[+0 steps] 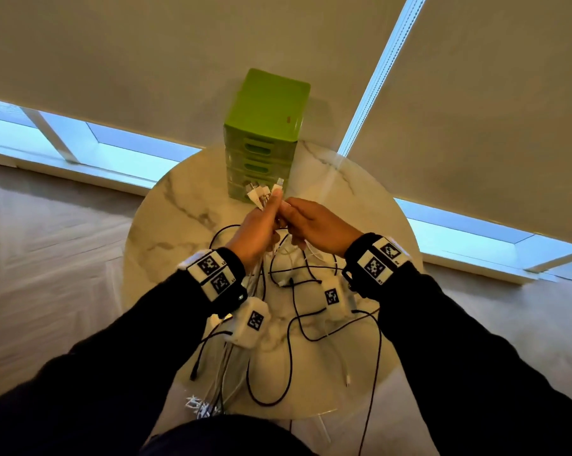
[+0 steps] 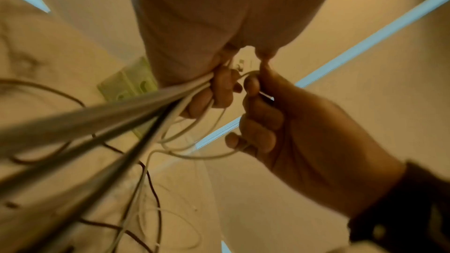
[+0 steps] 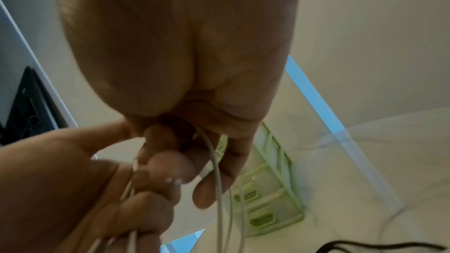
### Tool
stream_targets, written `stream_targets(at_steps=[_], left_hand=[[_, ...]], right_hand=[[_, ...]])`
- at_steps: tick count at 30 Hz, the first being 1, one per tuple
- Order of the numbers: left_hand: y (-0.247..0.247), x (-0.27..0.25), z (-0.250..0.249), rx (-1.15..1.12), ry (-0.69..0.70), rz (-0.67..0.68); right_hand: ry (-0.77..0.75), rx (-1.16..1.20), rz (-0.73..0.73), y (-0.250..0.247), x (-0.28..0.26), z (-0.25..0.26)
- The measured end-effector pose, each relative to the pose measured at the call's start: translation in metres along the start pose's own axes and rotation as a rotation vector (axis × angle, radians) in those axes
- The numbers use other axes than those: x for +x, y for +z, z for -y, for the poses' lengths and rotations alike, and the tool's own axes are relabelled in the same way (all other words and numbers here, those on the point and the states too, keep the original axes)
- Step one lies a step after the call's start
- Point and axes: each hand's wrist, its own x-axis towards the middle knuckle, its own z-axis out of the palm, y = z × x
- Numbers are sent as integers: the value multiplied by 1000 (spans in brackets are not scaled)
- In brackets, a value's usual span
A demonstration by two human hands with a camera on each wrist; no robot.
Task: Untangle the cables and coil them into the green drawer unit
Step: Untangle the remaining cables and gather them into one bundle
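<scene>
Left hand (image 1: 258, 230) is clenched around a bunch of white cables (image 1: 261, 195), plug ends sticking up past the thumb, the rest trailing off the near table edge. Right hand (image 1: 314, 230), touching it, pinches one white cable (image 3: 214, 161) with fingers curled. Black cables (image 1: 291, 327) lie looped on the round marble table (image 1: 179, 225). Green drawer unit (image 1: 264, 126) stands at the far edge, drawers closed.

- A home-like room, probably a living space.
- A round marble table (image 1: 192, 205) stands on pale carpet (image 1: 47, 258).
- Behind the table, roller blinds (image 1: 146, 60) cover low windows (image 1: 113, 149).
</scene>
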Motion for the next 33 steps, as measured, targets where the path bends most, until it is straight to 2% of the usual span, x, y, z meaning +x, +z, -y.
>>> stream_targets(at_steps=[3, 5, 8, 14, 17, 23, 26, 30, 33], left_hand=[[9, 0, -3, -81, -43, 55], [21, 0, -5, -99, -34, 74], [32, 0, -7, -176, 15, -10], [74, -13, -13, -206, 82, -16], [102, -26, -9, -153, 132, 25], [176, -52, 11, -34, 206, 194], [201, -64, 15, 24, 228, 272], [227, -77, 19, 61, 130, 379], [240, -84, 16, -32, 12, 384]], right_hand=[[4, -22, 45, -11, -21, -9], [60, -78, 48, -15, -39, -17], [124, -170, 48, -15, -57, -31], [354, -198, -202, -29, -131, -87], [430, -205, -281, -29, -165, -97], [277, -80, -539, -18, -218, -72], [305, -91, -604, -16, -247, -64], [433, -143, -761, -18, -295, -74], [623, -161, -814, -17, -335, -100]])
